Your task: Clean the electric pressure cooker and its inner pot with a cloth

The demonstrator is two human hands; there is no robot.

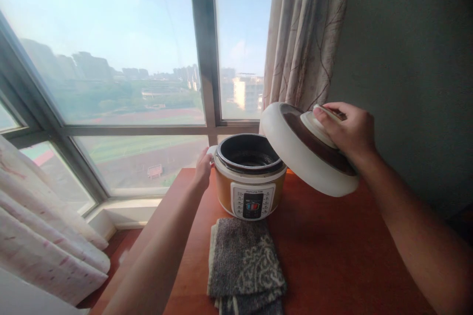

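An electric pressure cooker [224, 188] with a gold body and white front panel stands on the table, its dark inner pot [246, 150] exposed at the top. My left hand [203, 168] is closed around the white handle on the cooker's left side. To the right, my right hand [353, 128] grips the knob of the white and brown lid [291, 150]. The lid is tilted, its left side raised, off the pot's opening and beside the rim. In front of the cooker lies a folded grey patterned towel [244, 261].
The reddish-brown wooden table [332, 246] extends to the right of the towel. Behind it is a large window with a metal frame [209, 54]. Curtains hang at the left [44, 226] and at the back right [306, 29], next to a dark wall [406, 49].
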